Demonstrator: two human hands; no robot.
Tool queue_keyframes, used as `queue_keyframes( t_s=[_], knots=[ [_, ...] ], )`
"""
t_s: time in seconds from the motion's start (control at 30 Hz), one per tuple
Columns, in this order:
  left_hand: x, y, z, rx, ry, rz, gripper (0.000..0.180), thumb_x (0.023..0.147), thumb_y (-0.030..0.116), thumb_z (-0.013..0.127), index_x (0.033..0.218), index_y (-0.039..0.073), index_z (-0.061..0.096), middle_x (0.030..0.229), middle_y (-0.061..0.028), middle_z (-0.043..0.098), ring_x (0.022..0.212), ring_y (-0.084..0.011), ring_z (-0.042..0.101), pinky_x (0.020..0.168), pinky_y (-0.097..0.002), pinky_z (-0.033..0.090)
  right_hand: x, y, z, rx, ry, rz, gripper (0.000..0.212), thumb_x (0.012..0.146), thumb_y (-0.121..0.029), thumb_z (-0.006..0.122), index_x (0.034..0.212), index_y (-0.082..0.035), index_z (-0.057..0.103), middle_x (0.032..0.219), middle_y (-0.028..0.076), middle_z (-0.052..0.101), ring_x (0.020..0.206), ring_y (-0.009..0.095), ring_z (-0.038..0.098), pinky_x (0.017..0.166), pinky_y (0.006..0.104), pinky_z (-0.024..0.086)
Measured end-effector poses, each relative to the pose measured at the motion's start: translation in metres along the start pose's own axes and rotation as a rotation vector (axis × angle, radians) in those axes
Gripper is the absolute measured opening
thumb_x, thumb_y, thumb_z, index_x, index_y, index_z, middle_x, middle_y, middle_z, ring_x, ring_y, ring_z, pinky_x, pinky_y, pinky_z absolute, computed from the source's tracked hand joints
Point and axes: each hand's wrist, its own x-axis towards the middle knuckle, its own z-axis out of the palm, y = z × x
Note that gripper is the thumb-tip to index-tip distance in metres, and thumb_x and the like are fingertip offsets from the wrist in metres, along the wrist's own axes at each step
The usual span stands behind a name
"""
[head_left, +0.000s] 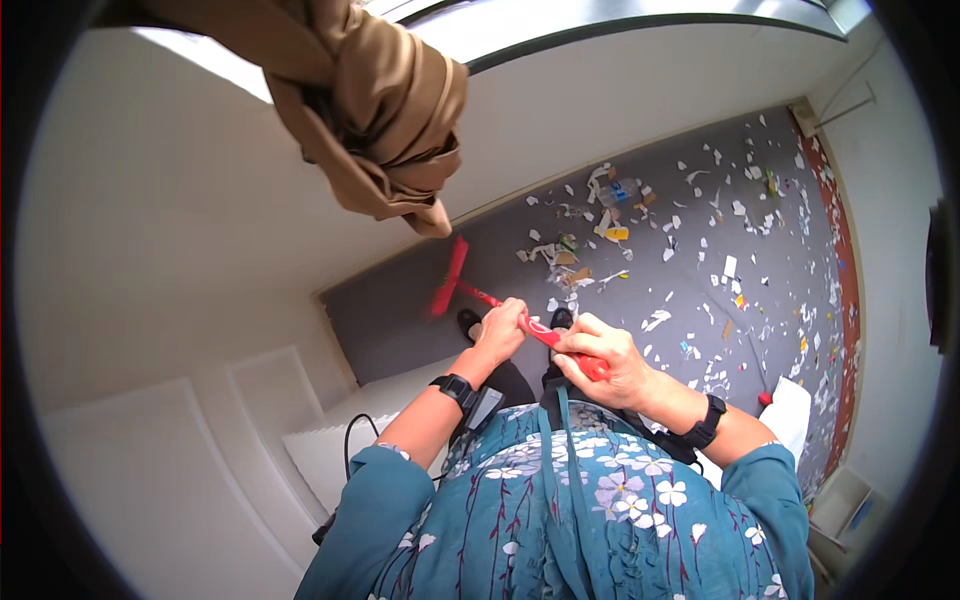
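A red broom (538, 330) slants across in front of me, held in both hands. My left hand (502, 328) is closed round the middle of its handle. Nearer its rounded top end, my right hand (612, 358) grips the handle. The broom's red head (450, 278) is low over the grey floor at the far left, slightly blurred. Right of the broom head lies a heap of litter (565, 262) with paper scraps and bits of card. Farther back are a clear plastic bottle (622, 190) and a yellow piece (617, 233).
Paper scraps lie scattered over the grey floor (690, 300) to the right. A knotted brown curtain (390, 110) hangs at the upper left before the window. White walls enclose the floor. A white sheet-like thing (790, 415) and a red knob (765, 398) are at the right.
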Motion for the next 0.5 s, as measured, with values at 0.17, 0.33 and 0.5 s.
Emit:
queue_keyframes(
  t_s=[0.17,0.33,0.5],
  knots=[
    [0.046,0.067,0.046,-0.109,-0.135,0.238,0.031,0.089,0.033,0.072,0.088,0.006,0.057,0.08,-0.015,0.06,0.075,-0.0373,0.062,0.067,-0.0448,0.049,-0.03,-0.03,-0.062,-0.164,0.084,0.044,0.013,0.079,0.0,0.073,0.087,-0.003,0.064,0.08,0.01,0.056,0.062,0.027,0.061,0.056,0.0345,0.05],
    [0.068,0.142,0.068,-0.12,-0.263,0.425,0.035,0.091,0.041,0.068,0.088,0.007,0.058,0.08,-0.0136,0.06,0.078,-0.0371,0.063,0.07,-0.0456,0.049,-0.05,-0.061,-0.109,-0.386,0.033,-0.055,0.014,0.074,0.0,0.075,0.081,-0.002,0.062,0.074,0.008,0.052,0.053,0.024,0.058,0.049,0.0335,0.048],
    [0.073,0.171,0.054,0.006,-0.348,0.534,0.038,0.092,0.045,0.066,0.089,0.008,0.06,0.082,-0.0123,0.063,0.079,-0.0361,0.064,0.069,-0.0447,0.051,-0.067,-0.071,-0.137,-0.331,0.121,-0.059,0.015,0.072,0.0,0.076,0.083,-0.001,0.066,0.077,0.009,0.059,0.055,0.023,0.061,0.048,0.0311,0.049]
  ],
)
